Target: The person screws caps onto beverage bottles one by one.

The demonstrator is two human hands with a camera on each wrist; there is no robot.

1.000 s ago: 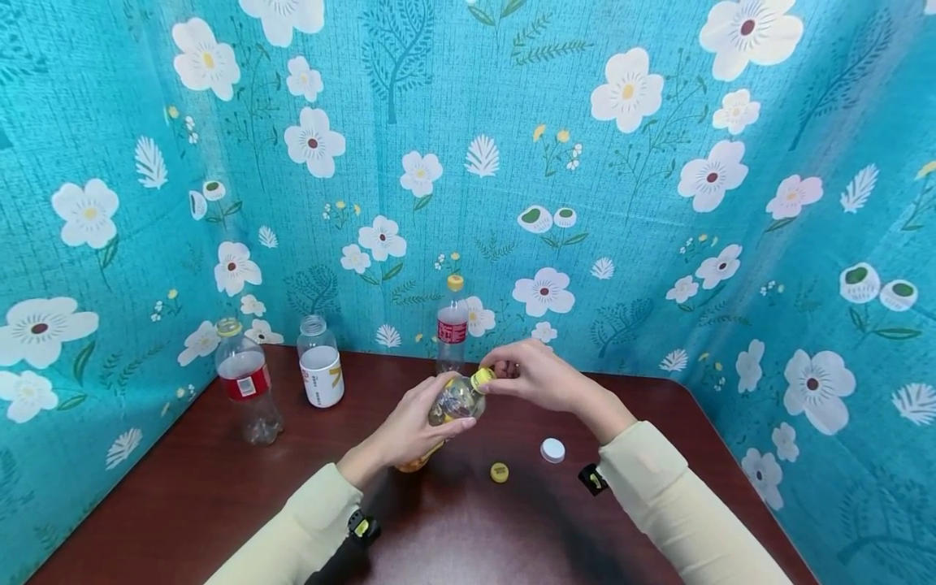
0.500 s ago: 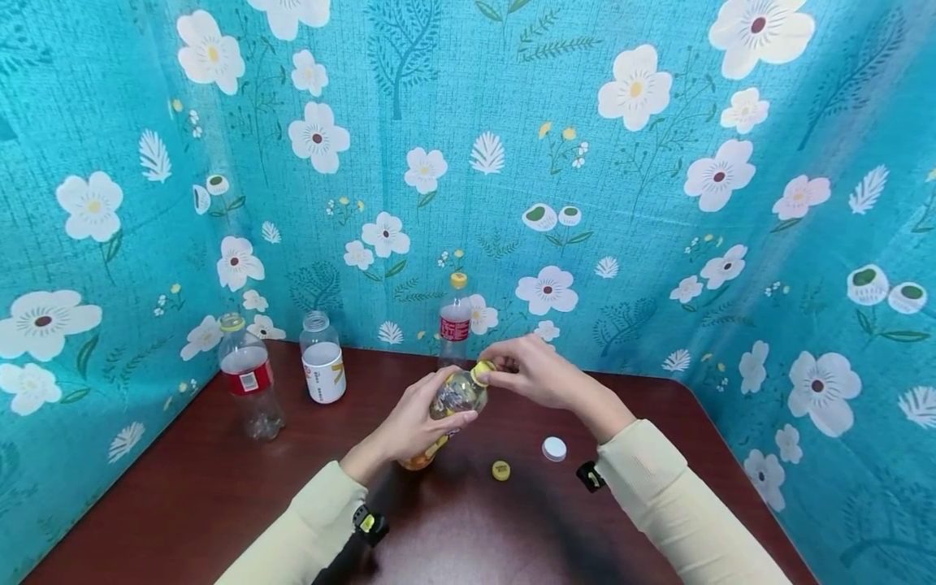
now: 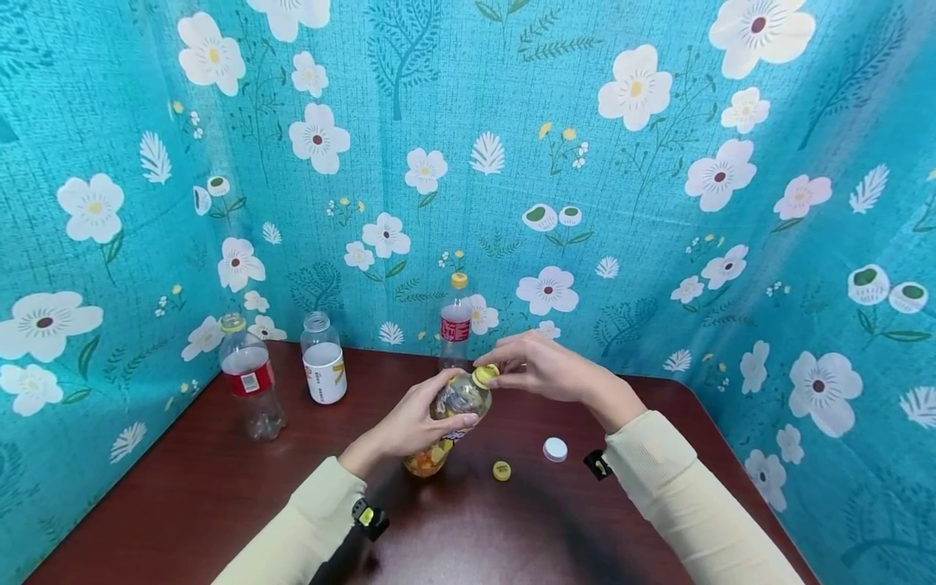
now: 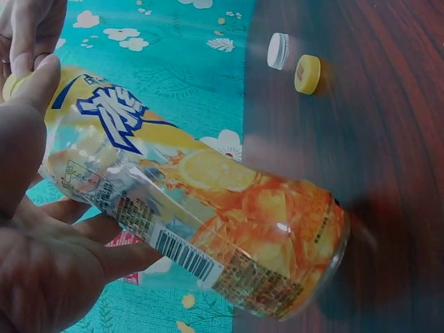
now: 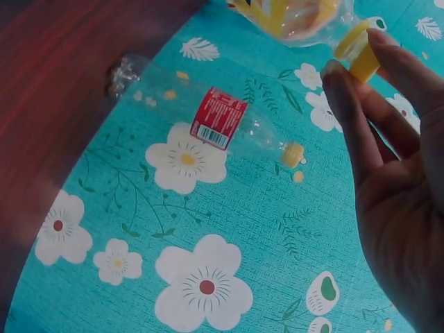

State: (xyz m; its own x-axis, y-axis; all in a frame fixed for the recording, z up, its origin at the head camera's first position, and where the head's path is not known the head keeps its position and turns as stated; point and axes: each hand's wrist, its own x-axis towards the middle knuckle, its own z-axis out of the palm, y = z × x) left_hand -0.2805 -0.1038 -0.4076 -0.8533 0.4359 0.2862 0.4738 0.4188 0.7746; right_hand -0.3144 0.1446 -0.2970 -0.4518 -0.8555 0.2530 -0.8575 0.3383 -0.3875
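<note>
My left hand grips a clear plastic drink bottle with a yellow and orange label showing lemon slices. The bottle leans, its neck up toward the right and its base low over the table. With thumb and fingertips, my right hand pinches a yellow cap at the bottle's mouth. A yellow ring shows around the neck just below that cap in the right wrist view. On the table nearby lie a loose yellow cap and a white cap.
Behind the hands stands a red-labelled bottle with a yellow cap. At the left are another red-labelled bottle and an uncapped white-labelled bottle. A blue flowered curtain borders the dark wooden table.
The held bottle has tipped a little more upright, its base shifting right. My right hand still pinches the cap, with its fingers and wrist slightly turned. The head view has shifted slightly.
</note>
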